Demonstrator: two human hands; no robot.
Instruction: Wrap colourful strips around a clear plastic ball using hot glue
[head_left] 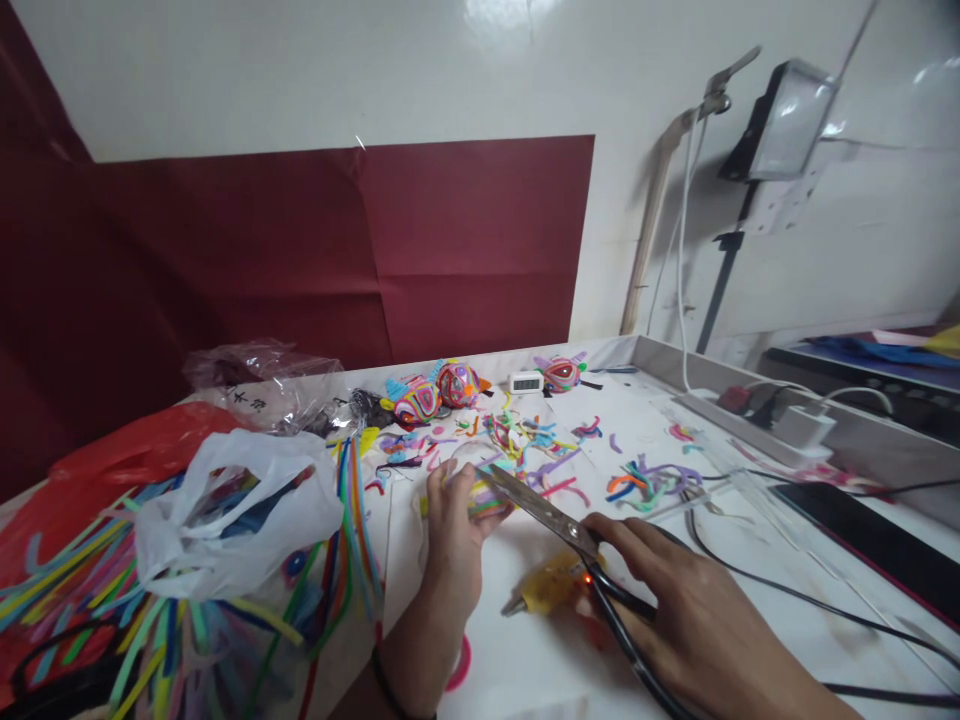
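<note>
Steel scissors [551,515] sit in the right hand [694,615], fingers clenched through the black handles, blades closing toward a small multicoloured coil piece [480,498] that the left hand [454,525] pinches against the white surface [750,560]. The blade tips pass just beside the left fingers [442,480], so a nick seems the likeliest slip. A yellow glue gun [551,585] with a lit red light lies right under the scissors; a brushing wrist could get burnt. Loose colourful trimmings [540,440] lie scattered beyond.
</note>
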